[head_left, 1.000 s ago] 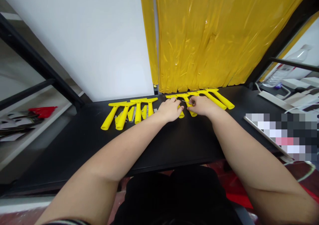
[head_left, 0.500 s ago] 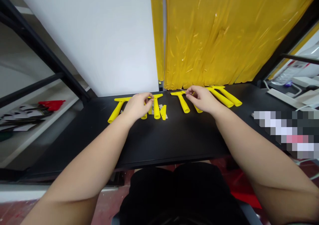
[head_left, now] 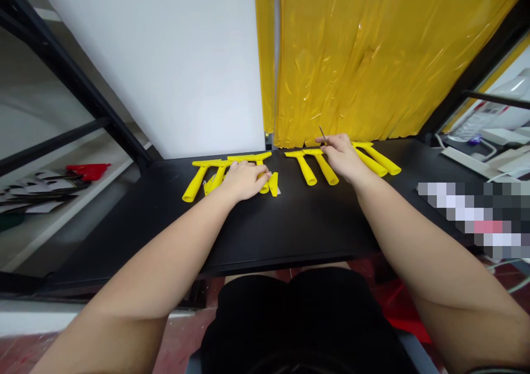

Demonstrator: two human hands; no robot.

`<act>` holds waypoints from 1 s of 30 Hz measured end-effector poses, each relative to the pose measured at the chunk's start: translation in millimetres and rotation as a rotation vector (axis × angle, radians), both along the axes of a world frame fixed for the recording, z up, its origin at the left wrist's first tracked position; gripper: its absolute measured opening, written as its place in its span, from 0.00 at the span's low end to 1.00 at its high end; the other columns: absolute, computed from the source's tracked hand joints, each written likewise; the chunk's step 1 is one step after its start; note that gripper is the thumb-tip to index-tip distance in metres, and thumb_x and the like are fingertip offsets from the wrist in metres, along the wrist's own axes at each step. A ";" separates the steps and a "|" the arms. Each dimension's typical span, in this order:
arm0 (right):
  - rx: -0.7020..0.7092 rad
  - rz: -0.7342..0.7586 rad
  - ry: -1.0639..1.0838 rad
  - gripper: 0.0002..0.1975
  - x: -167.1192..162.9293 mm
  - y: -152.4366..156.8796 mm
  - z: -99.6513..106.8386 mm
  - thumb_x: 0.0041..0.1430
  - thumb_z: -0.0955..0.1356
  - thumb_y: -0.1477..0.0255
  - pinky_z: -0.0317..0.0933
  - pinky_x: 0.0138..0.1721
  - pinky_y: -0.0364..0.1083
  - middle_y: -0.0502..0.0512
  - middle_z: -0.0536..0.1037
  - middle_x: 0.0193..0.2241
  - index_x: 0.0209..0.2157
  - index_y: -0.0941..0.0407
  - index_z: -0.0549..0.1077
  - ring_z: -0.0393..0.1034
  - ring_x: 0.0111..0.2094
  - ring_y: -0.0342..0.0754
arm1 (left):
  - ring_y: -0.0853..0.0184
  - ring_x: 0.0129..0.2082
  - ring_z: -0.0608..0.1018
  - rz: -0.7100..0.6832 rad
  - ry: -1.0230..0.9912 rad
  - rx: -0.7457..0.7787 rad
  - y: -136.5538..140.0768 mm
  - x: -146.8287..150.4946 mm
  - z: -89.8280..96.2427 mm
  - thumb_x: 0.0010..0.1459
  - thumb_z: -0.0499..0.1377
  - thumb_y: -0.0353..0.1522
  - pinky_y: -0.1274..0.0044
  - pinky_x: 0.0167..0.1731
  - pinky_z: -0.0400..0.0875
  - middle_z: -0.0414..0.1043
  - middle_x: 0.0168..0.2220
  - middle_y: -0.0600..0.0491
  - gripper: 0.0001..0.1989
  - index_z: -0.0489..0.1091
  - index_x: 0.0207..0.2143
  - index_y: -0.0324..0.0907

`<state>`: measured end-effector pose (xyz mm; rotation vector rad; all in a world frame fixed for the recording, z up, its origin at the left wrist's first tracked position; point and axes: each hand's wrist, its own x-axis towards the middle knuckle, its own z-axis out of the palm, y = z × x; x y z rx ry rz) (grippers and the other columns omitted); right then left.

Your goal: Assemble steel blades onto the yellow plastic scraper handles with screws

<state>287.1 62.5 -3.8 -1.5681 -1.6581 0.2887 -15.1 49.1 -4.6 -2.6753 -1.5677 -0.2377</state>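
Note:
Several yellow T-shaped handles (head_left: 307, 171) lie in two groups on a black table, their hollow grips toward me. My left hand (head_left: 245, 180) is over the left group, fingers bent and closed by one yellow handle (head_left: 264, 190); what they grip, if anything, is hidden. Just right of these fingers is a small yellow wedge-shaped piece (head_left: 274, 185). My right hand (head_left: 340, 154) is closed on a thin dark rod-like tool (head_left: 322, 134), its tip pointing up. That hand is above the right group, next to a yellow handle (head_left: 328, 171).
Behind the black table (head_left: 273, 236) stand a white panel (head_left: 186, 87) and a yellow plastic-wrapped surface (head_left: 331, 59). To the left, a shelf (head_left: 53, 219) holds dark flat items and a red piece (head_left: 88, 172). A clear bottle (head_left: 488, 115) and cables are at the right.
My left hand has shifted right, uncovering handles at the left. My right hand has moved slightly right and up, and the thin tool now points upward.

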 end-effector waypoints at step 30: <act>-0.199 0.864 -0.467 0.08 -52.2 -54.2 2.6 0.66 0.73 0.68 0.65 0.39 0.47 0.54 0.79 0.38 0.45 0.55 0.82 0.72 0.35 0.48 | 0.72 0.25 0.74 0.135 -1.326 -0.178 18.1 -5.2 -4.6 0.55 0.56 0.21 0.77 0.28 0.71 0.66 0.32 0.60 0.22 0.49 0.43 0.49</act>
